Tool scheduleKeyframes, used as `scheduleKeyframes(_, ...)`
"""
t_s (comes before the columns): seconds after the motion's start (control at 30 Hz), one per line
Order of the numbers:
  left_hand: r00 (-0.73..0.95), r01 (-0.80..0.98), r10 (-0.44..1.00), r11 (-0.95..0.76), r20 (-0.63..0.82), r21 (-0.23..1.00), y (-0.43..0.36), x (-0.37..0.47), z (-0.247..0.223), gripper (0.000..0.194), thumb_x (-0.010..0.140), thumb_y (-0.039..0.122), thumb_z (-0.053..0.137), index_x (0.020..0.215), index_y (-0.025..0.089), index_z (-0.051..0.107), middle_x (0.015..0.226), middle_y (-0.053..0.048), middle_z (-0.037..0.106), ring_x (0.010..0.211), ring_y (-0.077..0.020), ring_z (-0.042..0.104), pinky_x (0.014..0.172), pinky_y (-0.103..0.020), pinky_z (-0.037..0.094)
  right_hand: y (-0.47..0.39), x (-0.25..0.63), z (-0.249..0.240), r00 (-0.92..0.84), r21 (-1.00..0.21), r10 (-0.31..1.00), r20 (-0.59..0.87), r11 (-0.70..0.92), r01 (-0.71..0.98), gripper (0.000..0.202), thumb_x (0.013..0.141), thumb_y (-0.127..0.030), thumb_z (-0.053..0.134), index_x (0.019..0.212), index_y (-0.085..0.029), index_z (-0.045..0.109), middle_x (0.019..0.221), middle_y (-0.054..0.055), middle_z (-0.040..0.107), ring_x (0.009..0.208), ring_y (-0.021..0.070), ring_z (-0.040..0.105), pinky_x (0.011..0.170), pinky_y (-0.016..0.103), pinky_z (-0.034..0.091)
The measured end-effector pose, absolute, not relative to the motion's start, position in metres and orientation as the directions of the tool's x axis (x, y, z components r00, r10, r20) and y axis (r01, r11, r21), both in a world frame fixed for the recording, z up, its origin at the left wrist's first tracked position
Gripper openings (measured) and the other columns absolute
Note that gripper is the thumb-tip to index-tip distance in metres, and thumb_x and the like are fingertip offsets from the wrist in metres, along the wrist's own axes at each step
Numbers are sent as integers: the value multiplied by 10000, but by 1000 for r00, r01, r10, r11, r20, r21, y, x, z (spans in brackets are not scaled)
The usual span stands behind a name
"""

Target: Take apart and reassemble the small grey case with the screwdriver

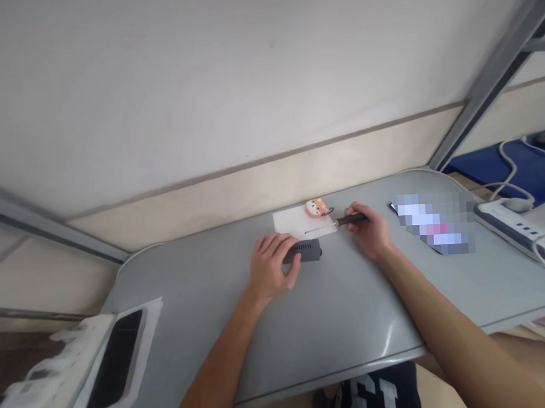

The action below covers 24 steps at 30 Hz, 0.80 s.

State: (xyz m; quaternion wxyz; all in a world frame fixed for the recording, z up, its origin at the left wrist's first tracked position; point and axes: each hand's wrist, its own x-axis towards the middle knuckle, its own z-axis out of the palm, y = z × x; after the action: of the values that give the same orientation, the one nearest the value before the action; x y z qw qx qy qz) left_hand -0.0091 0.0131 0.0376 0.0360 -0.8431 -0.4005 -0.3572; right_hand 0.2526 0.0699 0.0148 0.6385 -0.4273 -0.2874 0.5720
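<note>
A small dark grey box (310, 251) with a row of vent slots lies on the desk. My left hand (276, 265) is closed around its left end, fingers over the top and thumb along the near side. In my right hand (369, 229) is a screwdriver (346, 219) with a black and yellow handle, its thin shaft pointing left. The tip is over a white sheet of paper (289, 220), just beyond the box and apart from it. An orange and white animal-faced case (316, 208) with a dark loop rests on the paper's far right part.
To the right lie a lit phone (431, 226), blurred out, and a white power strip (524, 227) with cables. A black phone-like slab (116, 358) lies on white paper at the left. Grey metal posts (481, 89) and a wall border the grey desk (200, 311).
</note>
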Motion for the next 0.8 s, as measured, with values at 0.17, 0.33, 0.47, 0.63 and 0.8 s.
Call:
scheduleKeyframes(0.17,451,714,627,-680,635,165,8,5,30,236,963,224,618,1196,234,655,1180,-65,780,1107,-262,710,995,-456,468,70,257,17,175,-828,975,-137,-16,-560,192,733,-363,752,701,-221,626,747,21,598,613,138,483,473,301,341)
scheduleKeyframes(0.33,444,723,649,-667,618,181,8,8,25,237,990,209,600,1220,250,643,1176,-63,783,1087,-251,726,1000,-456,477,71,259,19,163,-831,979,-124,-12,-556,210,719,-366,719,647,-226,579,694,22,561,578,140,437,456,316,293)
scheduleKeyframes(0.47,444,719,643,-671,624,180,9,7,24,227,1001,199,597,1219,246,637,1174,-59,780,1073,-239,725,993,-439,485,70,259,21,164,-824,978,-126,-11,-566,202,705,-349,711,626,-218,580,687,23,548,592,138,434,454,312,280)
scheduleKeyframes(0.63,448,716,645,-673,619,183,9,9,24,266,1005,197,581,1260,247,636,1166,-68,772,1069,-242,720,969,-427,503,69,258,23,162,-814,977,-136,-18,-580,190,711,-331,713,618,-205,607,697,23,531,593,124,421,459,295,285)
scheduleKeyframes(0.8,451,722,650,-668,611,179,9,9,22,283,1010,200,570,1267,264,668,1165,-66,764,1073,-239,711,982,-424,500,70,258,21,173,-825,976,-134,-13,-565,201,714,-352,709,630,-217,586,702,21,555,583,131,433,458,309,290)
